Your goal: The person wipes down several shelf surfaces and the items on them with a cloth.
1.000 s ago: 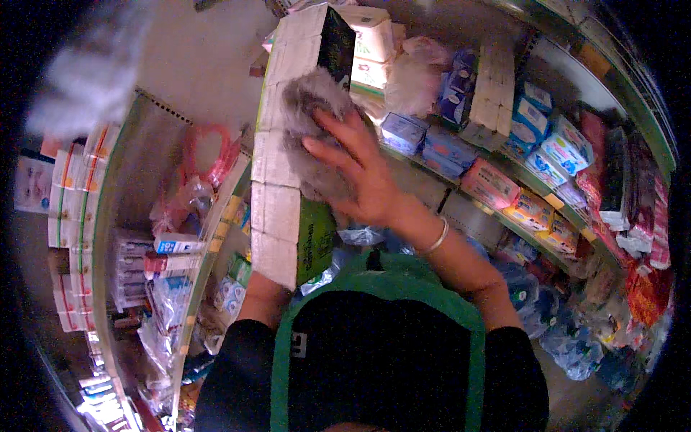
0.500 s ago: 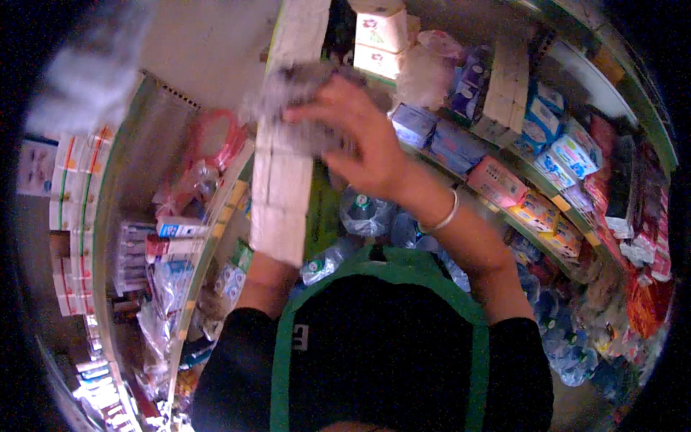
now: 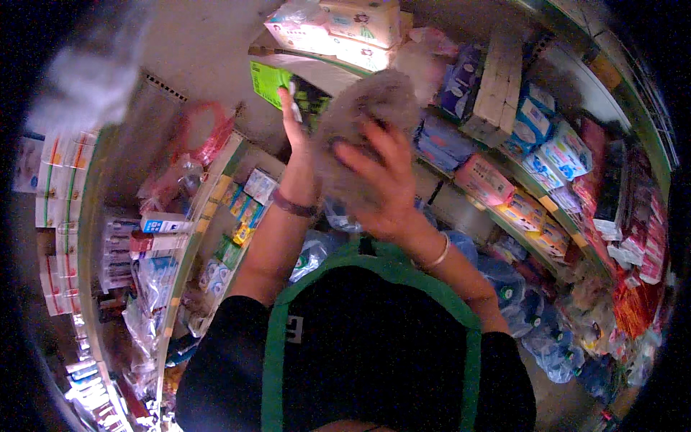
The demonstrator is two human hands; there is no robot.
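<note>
In my right hand (image 3: 381, 173) is a grey-brown cloth (image 3: 371, 101), bunched and partly blurred, with my fingers bent over it. A long pack (image 3: 270, 83) with a green and black side and a pale top rests against my left hand (image 3: 296, 144). That hand's thumb side shows along the black part; the other fingers are hidden. The cloth covers the pack's right end and part of my left palm.
Pale wrapped packs (image 3: 360, 25) sit on the shelf ahead. On the right-hand shelf are long pale packs (image 3: 497, 86) and coloured packs (image 3: 486, 180), with large clear bottles (image 3: 525, 309) below. Small boxes (image 3: 162, 223) fill the left shelves.
The long pack has swung from upright in view to pointing away to the left, showing its green and black side. My right hand with the cloth has moved right and nearer.
</note>
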